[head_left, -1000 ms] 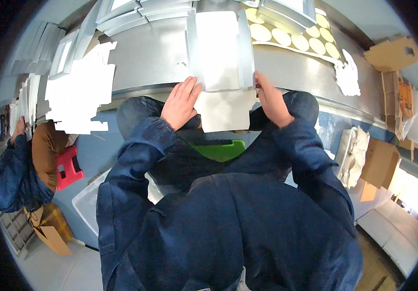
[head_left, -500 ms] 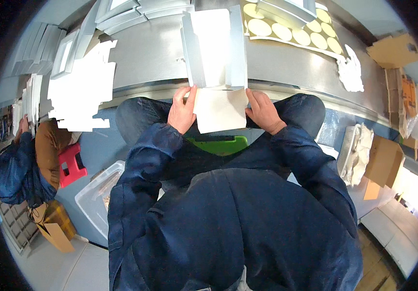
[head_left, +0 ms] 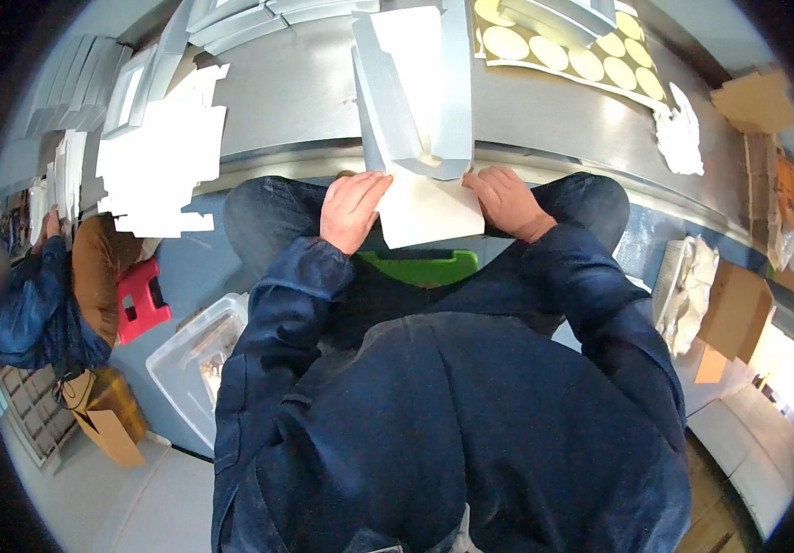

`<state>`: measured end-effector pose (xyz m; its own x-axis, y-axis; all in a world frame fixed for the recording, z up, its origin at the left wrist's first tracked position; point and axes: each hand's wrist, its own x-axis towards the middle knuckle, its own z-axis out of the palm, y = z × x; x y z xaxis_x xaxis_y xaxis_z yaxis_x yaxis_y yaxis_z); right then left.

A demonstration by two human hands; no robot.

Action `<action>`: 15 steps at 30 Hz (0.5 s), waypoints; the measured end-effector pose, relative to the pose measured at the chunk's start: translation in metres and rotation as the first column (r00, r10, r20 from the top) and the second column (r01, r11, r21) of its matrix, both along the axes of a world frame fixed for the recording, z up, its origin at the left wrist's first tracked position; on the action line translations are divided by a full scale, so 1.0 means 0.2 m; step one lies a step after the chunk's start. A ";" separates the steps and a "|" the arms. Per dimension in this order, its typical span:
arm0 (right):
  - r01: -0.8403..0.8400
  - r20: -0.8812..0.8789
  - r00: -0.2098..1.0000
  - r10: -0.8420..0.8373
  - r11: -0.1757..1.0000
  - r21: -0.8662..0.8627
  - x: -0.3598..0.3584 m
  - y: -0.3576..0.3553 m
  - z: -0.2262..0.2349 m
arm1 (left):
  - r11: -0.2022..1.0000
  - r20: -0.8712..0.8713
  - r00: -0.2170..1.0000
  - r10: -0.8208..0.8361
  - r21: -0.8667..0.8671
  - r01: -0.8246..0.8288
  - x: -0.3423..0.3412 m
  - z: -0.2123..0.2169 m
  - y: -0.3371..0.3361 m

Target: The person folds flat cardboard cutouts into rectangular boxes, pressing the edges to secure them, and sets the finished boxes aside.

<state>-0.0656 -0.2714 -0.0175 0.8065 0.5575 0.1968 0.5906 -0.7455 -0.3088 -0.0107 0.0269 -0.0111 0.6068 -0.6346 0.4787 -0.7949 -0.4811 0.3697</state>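
Observation:
A partly folded cardboard box, grey on its walls and white inside, lies on the metal table in front of me. Its side walls stand up, and small grey tabs bend inward at the near end. The white end flap hangs past the table edge over my lap. My left hand is closed on the box's near left corner, beside the flap. Opposite it, my right hand is closed on the near right corner. The fingertips are partly hidden at both corners.
Flat white box blanks overhang the table at left. Grey boxes are stacked behind. A sheet of round yellow stickers and crumpled white paper lie right. A co-worker sits far left, near a clear bin.
The box's near tabs have bent inward across its end, and its left wall leans in more. Both hands stay at the near corners, with the left fingers drawn closer to the flap.

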 end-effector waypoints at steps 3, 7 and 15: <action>0.066 0.034 0.997 -0.066 0.998 0.022 0.02 0.03 0.05 | 0.999 -0.084 0.995 -0.050 0.008 0.051 0.02 0.00 0.02; 0.105 -0.013 0.994 -0.104 0.994 0.026 0.03 0.03 0.05 | 0.996 -0.090 0.993 -0.073 0.053 0.078 0.04 -0.02 0.05; 0.114 -0.072 0.991 -0.113 0.993 0.017 0.06 0.05 0.12 | 0.993 -0.196 0.979 -0.057 0.093 0.076 0.09 -0.02 0.09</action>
<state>-0.0538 -0.2607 0.0067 0.8767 0.4580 0.1471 0.4785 -0.7995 -0.3632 0.0081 0.0443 -0.0151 0.6363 -0.7151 0.2894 -0.7448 -0.4717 0.4720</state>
